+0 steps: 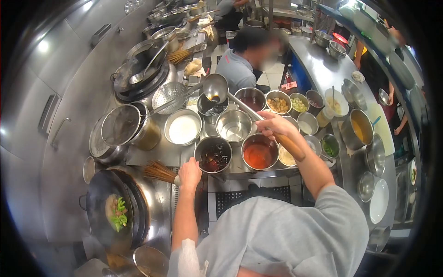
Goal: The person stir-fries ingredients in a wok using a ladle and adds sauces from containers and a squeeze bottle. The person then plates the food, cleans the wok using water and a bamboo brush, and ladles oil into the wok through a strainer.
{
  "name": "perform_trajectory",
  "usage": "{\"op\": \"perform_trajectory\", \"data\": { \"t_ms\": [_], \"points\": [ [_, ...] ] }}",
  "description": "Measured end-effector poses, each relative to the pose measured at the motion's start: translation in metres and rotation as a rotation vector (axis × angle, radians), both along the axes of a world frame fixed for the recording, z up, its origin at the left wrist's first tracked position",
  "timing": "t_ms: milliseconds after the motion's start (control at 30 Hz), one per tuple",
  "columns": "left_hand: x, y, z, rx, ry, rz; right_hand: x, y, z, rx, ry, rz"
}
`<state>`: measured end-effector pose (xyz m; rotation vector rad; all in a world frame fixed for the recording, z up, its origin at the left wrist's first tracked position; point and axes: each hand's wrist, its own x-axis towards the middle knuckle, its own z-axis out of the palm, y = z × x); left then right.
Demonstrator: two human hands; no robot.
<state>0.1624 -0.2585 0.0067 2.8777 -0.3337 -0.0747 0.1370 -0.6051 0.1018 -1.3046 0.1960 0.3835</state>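
My right hand (275, 124) is wrapped round the shaft of a ladle, near its wooden handle. The ladle's bowl (215, 87) is over the pots, with a little dark liquid in it. My left hand (189, 172) is closed beside the rim of a pot of dark sauce (212, 155); what its fingers hold, if anything, is hidden. Right by that hand lies a bamboo wok brush (159, 171). A pot of reddish liquid (260, 152) and a pot of white contents (183, 127) stand close by. On the left, a wok (108, 210) contains green vegetables and brownish pieces.
A strainer (121, 124) rests over a container on the left, with a perforated skimmer (169, 98) behind. Another wok (138, 69) stands farther back. A co-worker (240, 69) is beyond the pots. Steel bowls and a white plate (379, 201) line the right counter.
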Motion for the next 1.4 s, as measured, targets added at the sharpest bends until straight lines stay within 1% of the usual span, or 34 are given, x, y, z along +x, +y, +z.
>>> {"op": "perform_trajectory", "data": {
  "t_ms": [200,400,467,567,667,767,867,900,967,1000,1067,1100,1133,1200,1300,1400],
  "points": [
    [0.000,0.004,0.003,-0.054,-0.049,0.020,0.001,-0.004,-0.003,-0.009,-0.043,0.023],
    [-0.001,0.007,-0.013,-0.087,-0.118,0.029,-0.007,0.001,-0.004,-0.002,-0.032,-0.002],
    [-0.001,-0.001,-0.016,-0.132,-0.083,0.034,-0.012,0.007,-0.001,0.055,-0.004,-0.023],
    [-0.003,-0.007,-0.025,-0.198,-0.030,0.001,-0.016,0.014,-0.011,0.011,-0.008,-0.064],
    [-0.007,-0.017,-0.020,-0.137,0.040,0.016,-0.016,0.020,-0.023,0.038,0.000,-0.072],
    [-0.007,-0.022,-0.018,-0.129,0.118,0.062,-0.022,0.024,-0.016,0.146,0.008,-0.082],
    [-0.001,-0.024,-0.023,-0.125,0.180,0.048,-0.028,0.021,-0.019,0.295,0.046,-0.098],
    [-0.003,-0.030,-0.013,-0.095,0.219,0.039,-0.032,0.020,-0.016,0.358,0.062,-0.090],
    [0.002,-0.038,-0.024,-0.101,0.221,0.023,-0.039,0.014,-0.019,0.537,0.081,-0.057],
    [0.009,-0.039,-0.041,-0.161,0.239,0.002,-0.041,0.009,-0.020,0.628,0.098,-0.038],
    [0.014,-0.039,-0.057,-0.224,0.215,-0.045,-0.048,-0.001,-0.019,0.770,0.152,0.011],
    [0.017,-0.037,-0.065,-0.304,0.297,0.022,-0.052,-0.005,-0.016,0.776,0.155,0.033],
    [0.011,-0.037,-0.063,-0.444,0.384,0.156,-0.058,-0.008,-0.013,0.786,0.158,0.050],
    [-0.003,-0.031,-0.052,-0.754,0.572,0.278,-0.065,-0.016,-0.006,0.756,0.191,0.081],
    [-0.027,-0.018,-0.029,-1.028,0.781,0.414,-0.073,-0.029,0.000,0.676,0.205,0.118],
    [-0.057,-0.003,-0.015,-1.281,0.774,0.419,-0.078,-0.038,0.010,0.622,0.215,0.150]
  ]
}}
